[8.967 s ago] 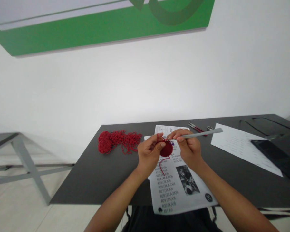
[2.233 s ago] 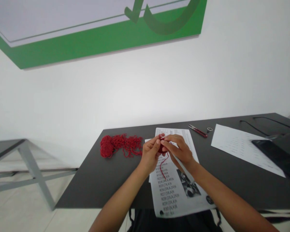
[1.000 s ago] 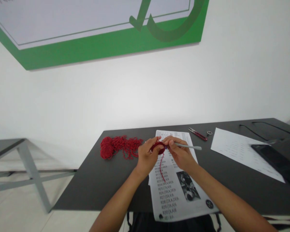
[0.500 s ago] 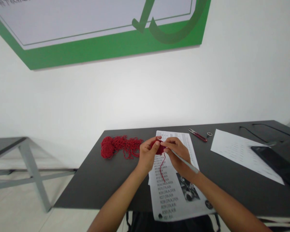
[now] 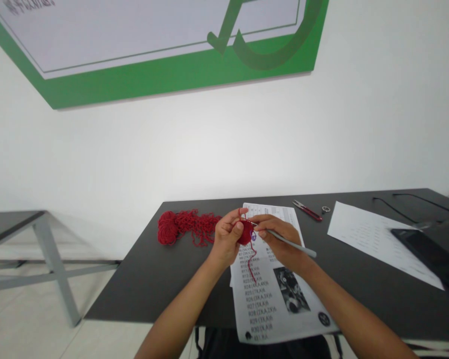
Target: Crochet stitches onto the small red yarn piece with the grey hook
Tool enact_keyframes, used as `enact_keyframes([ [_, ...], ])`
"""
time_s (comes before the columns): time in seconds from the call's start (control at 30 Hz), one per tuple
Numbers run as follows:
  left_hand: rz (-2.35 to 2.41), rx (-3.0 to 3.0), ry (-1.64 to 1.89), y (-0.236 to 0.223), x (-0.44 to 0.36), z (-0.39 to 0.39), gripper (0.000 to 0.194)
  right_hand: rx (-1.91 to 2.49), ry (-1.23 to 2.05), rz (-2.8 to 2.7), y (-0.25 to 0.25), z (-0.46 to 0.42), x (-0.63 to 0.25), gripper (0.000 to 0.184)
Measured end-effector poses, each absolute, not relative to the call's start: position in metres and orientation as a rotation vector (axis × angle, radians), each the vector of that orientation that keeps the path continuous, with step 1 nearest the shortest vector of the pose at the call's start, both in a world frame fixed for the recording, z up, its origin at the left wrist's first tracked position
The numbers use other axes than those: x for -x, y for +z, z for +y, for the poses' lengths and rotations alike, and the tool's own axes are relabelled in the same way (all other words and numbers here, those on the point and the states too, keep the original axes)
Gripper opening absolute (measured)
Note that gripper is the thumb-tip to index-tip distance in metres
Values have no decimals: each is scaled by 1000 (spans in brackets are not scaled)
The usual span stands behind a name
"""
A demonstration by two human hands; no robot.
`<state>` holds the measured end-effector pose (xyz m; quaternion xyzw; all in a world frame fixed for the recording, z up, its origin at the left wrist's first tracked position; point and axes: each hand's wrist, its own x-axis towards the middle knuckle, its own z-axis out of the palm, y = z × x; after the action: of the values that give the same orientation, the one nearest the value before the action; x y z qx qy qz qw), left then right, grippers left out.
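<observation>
My left hand (image 5: 227,234) pinches a small round piece of red crochet (image 5: 246,233), with a strand of yarn looped over its raised index finger. In my right hand (image 5: 282,239) is a crochet hook (image 5: 292,243) with a grey handle; its thin metal tip meets the top edge of the crochet piece. A small purple stitch marker (image 5: 253,236) hangs at the piece's right side. From the piece a loose red yarn tail (image 5: 251,264) dangles over the printed pattern sheet (image 5: 262,304). Left of my hands lies a ball of red yarn (image 5: 167,228) with a loose tangled heap beside it.
Red-handled thread snips (image 5: 307,211) and a small metal ring (image 5: 325,210) lie at the back of the dark table (image 5: 134,294). Further right are a white paper (image 5: 362,234), a black phone (image 5: 426,254) and glasses (image 5: 396,212). Another table (image 5: 15,227) stands at far left.
The hook has tilted flatter, its handle end swinging right and up. My left index finger has lifted with yarn over it, and more of the crochet piece and the purple marker shows.
</observation>
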<state>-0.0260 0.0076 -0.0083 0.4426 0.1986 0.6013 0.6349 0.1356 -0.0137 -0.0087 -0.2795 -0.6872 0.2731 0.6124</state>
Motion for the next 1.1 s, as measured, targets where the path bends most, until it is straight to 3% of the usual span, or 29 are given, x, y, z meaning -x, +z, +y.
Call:
enact_keyframes([
  [0.77, 315, -694, 1164, -2, 34, 6, 39, 530, 1132, -1279, -20, -22, -125, 18],
  [1.1, 293, -783, 1181, -2, 37, 11, 40, 691, 796, -1528, -8, -27, -131, 10],
])
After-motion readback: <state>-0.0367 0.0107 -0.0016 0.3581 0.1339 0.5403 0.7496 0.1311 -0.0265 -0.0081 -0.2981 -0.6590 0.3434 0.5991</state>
